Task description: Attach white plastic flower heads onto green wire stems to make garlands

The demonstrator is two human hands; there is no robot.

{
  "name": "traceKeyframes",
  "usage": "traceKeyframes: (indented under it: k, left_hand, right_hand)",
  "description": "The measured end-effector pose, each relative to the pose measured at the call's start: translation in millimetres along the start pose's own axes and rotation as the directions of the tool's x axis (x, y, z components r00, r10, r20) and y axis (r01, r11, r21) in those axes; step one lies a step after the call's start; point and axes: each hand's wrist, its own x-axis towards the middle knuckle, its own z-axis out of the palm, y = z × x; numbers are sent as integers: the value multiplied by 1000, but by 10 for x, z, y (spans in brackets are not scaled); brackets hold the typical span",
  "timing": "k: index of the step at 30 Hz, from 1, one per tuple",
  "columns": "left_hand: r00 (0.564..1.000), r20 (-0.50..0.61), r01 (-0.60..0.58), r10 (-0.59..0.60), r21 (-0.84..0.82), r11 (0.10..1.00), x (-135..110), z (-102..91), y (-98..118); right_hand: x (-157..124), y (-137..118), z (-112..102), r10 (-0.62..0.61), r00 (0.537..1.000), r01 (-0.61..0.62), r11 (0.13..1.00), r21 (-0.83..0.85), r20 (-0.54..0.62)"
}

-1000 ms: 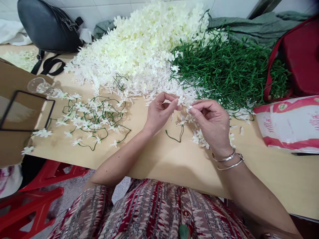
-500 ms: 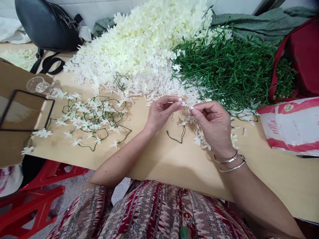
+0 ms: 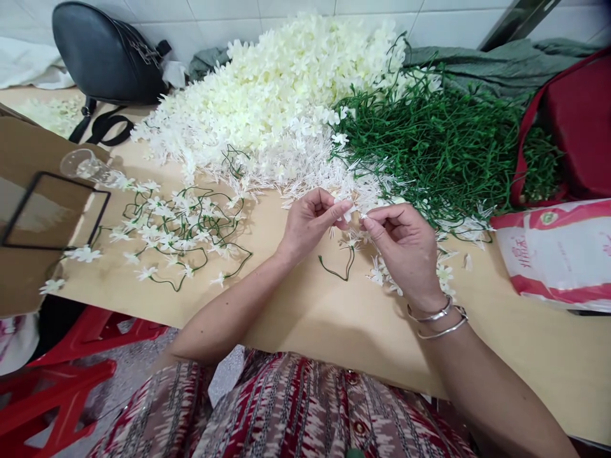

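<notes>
Over the table's middle, my left hand point(image 3: 312, 222) pinches a white artificial flower point(image 3: 348, 214) between thumb and fingers. My right hand point(image 3: 403, 245) faces it, thumb and forefinger closed on a tiny white piece, too small to name. The fingertips of both hands are close together but apart. Just below them lies a bent green stem point(image 3: 338, 275) with a white blossom at its top end. Behind my hands rises a heap of loose white and cream petals point(image 3: 281, 83), with thin white stamens point(image 3: 305, 168) along its front. Green plastic stems point(image 3: 439, 140) are piled to its right.
Flowers on green stems point(image 3: 179, 238) lie spread at left, near a clear plastic cup point(image 3: 79, 163) and a cardboard box point(image 3: 42, 152). A black bag point(image 3: 107, 54) stands behind. At right are a red bag point(image 3: 580, 121) and a pink-and-white packet point(image 3: 563, 251). Red stools point(image 3: 62, 394) stand below.
The white flower in my left hand now shows its petals more plainly. My right hand has shifted slightly left and down. The whole view has tilted up a little.
</notes>
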Motion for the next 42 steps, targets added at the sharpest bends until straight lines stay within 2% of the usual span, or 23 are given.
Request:
traceKeyframes:
  k: [5,10,13,16,20,24,27,36,42]
  left_hand:
    - [999,-51,-15,17,42,999,-15,15,-47]
    - [983,-72,-151,169,204,967,-40,25,-118]
    - [978,-58,-173,201,319,932,-64,37,-102]
    - [974,-69,-179,215,348,920,-70,44,-84]
    - [969,-103,-185,225,304,935,-49,46,-122]
    - [992,-97,-66,75,94,993,-33,45,-166]
    - [999,-51,-19,20,22,1000,-27,29,-153]
    - [997,-64,-38,40,29,999,-62,40,-105]
    - [999,-11,-40,41,57,998,-126,75,-84]
  right_hand:
    - [-4,-33,2,-24,999,25,999,29,-27]
    - [-1,-49,34,-53,999,52,997,56,10]
    - [-7,-37,48,-21,1000,20,998,62,23]
    - [-13,-19,53,5,999,-7,998,56,42]
    - [-23,2,69,6,999,-7,1000,24,49]
    - [-28,42,103,33,999,-35,997,65,43]
    - [-16,78,112,37,999,-38,995,90,9]
    - [-19,50,102,-27,999,29,996,81,-20]
    - [-1,105,144,94,993,-77,975,209,-73]
